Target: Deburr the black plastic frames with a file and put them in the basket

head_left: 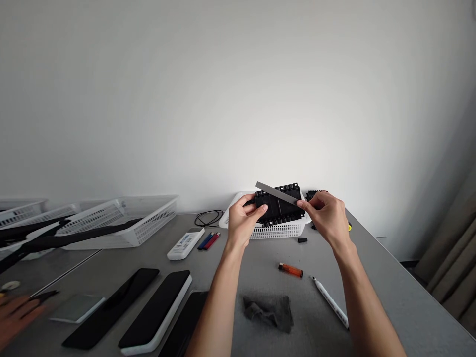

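Above the table, my left hand is closed on the left end of a black plastic tray with notched edges, thumb on its face. Between the thumb and fingers of my right hand is one end of a flat grey strip, which slants up to the left across the tray's face. Whether the strip touches the tray I cannot tell. Behind both stands a white perforated basket. Below lie an orange lighter, an uncapped white marker, a small black cap and a crumpled dark cloth.
Left of my arms lie a white handheld device, blue and red lighters, a black cable and several dark flat slabs. White baskets stand farther left. Another person's hand shows at the left edge.
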A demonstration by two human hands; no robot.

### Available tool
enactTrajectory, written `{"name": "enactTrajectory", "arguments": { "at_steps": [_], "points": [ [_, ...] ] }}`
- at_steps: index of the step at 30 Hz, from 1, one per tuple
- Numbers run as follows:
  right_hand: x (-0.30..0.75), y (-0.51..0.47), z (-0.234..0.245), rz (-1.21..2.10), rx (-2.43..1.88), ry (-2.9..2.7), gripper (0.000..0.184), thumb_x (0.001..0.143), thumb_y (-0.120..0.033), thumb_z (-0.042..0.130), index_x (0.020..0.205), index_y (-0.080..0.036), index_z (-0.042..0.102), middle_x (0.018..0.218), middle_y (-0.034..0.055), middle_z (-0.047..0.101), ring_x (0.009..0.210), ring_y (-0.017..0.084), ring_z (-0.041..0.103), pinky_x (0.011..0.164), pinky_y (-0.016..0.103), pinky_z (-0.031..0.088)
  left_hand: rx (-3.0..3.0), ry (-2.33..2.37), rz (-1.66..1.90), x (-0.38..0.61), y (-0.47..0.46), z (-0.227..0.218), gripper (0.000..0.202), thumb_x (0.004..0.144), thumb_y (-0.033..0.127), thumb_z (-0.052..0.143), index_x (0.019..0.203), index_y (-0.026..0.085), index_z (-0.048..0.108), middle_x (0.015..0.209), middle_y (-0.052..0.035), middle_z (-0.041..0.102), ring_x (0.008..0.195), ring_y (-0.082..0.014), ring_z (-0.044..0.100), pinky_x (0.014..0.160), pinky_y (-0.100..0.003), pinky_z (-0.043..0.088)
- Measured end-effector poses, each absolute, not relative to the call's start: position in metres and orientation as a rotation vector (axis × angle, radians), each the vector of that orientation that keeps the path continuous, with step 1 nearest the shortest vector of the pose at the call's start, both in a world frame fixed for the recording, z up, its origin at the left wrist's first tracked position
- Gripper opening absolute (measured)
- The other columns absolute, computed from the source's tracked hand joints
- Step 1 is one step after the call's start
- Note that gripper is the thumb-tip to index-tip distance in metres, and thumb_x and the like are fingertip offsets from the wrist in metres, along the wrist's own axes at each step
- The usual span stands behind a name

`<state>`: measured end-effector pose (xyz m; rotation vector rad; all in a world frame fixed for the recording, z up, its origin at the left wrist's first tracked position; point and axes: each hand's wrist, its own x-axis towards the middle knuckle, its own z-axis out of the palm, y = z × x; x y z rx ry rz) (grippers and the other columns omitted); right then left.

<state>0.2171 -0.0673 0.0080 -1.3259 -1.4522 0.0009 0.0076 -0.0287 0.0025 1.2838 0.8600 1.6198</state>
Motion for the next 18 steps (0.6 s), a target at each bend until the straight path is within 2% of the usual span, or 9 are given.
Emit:
{"name": "enactTrajectory", "arguments": {
  "at_steps": [11,18],
  "points": [
    [0.225,-0.062,0.008,0.105,-1.321,-1.400,0.047,0.077,-0.060,0.067,0.058,-0.021,0.052,0.056,-0.0008,0.054,0.051,0.011,0.041,0.046,0.026,0.028,1.274,0.887,1.631,0.007,-0.024,0.000,0.059,0.053,0.032,0.088,0.104,0.012,0.066,0.077,-0.0065,0.076,0.075,-0.0195,0.072,0.081,-0.032,0.055],
    [0.234,-0.061,0.008,0.049,-1.365,-1.297,0.044,0.076,-0.058,0.067,0.059,-0.020,0.054,0.058,0.0001,0.056,0.052,0.012,0.041,0.048,0.027,0.028,1.235,0.885,1.641,0.006,-0.027,0.002,0.060,0.051,0.030,0.088,0.104,0.012,0.066,0.077,-0.0060,0.076,0.074,-0.0180,0.072,0.082,-0.031,0.054]
  ]
}}
